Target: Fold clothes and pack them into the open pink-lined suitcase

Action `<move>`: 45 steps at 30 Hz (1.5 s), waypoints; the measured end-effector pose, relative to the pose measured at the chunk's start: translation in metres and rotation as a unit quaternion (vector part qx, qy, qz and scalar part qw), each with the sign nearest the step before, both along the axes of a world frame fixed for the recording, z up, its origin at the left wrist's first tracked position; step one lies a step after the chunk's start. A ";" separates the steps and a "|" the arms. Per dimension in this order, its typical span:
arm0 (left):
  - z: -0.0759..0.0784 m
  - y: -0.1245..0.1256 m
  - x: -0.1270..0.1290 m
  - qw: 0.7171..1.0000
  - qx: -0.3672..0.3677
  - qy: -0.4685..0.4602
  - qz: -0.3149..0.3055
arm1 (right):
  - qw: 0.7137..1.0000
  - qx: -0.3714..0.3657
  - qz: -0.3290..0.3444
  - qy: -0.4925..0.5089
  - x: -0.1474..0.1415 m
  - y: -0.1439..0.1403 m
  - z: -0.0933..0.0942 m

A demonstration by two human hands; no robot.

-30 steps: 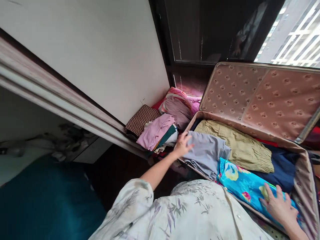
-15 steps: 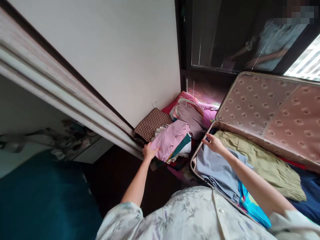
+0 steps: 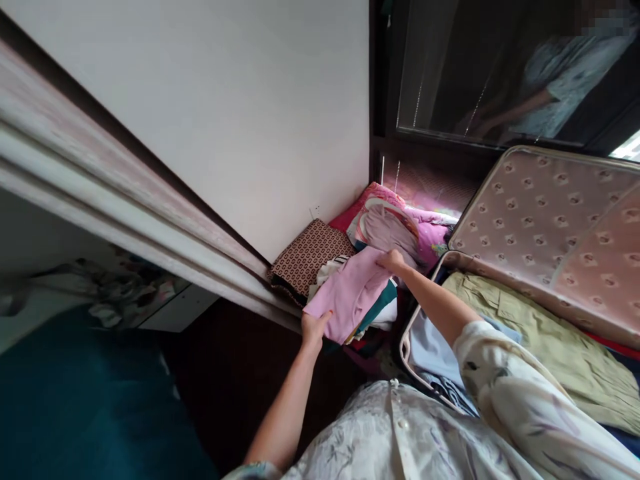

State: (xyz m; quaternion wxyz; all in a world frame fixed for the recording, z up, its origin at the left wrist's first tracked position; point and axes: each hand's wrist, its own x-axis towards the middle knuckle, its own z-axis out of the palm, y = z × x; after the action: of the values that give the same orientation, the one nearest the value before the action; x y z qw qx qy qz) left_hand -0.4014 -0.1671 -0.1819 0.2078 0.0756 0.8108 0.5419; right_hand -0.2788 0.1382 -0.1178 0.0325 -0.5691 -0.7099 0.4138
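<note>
Your left hand [image 3: 314, 328] and right hand [image 3: 393, 261] grip a folded pink cloth garment [image 3: 349, 292]; folded dark-green fabric [image 3: 378, 307] lies near your right fingers.

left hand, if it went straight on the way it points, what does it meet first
The pink cloth in the left hand; beyond it, perhaps the cream cloth, though depth is unclear.

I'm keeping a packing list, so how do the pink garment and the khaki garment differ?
The pink garment is pinched by the left hand and right hand; no hand holds the khaki garment.
The pink garment is outside the suitcase, the khaki garment inside it.
The khaki garment looks more creased than the pink garment.
Both are plain-coloured cloth.
</note>
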 end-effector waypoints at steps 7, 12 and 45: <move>0.014 0.017 0.012 0.995 0.071 -0.047 0.045 | 0.995 0.084 0.039 0.032 0.008 -0.012 0.006; 0.049 0.037 0.024 0.985 0.156 -0.069 0.009 | 0.988 0.119 0.025 0.092 0.037 -0.013 0.009; -0.050 0.245 0.304 0.589 -0.200 0.399 -0.674 | 0.939 0.224 -0.055 -0.257 0.378 -0.060 -0.118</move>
State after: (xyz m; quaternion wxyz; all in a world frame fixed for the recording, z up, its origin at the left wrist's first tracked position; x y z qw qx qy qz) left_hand -0.0970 0.0776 -0.2323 0.1794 0.7652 0.6181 -0.0129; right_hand 0.0990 0.0784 -0.2358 -0.0016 -0.6717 -0.7363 0.0815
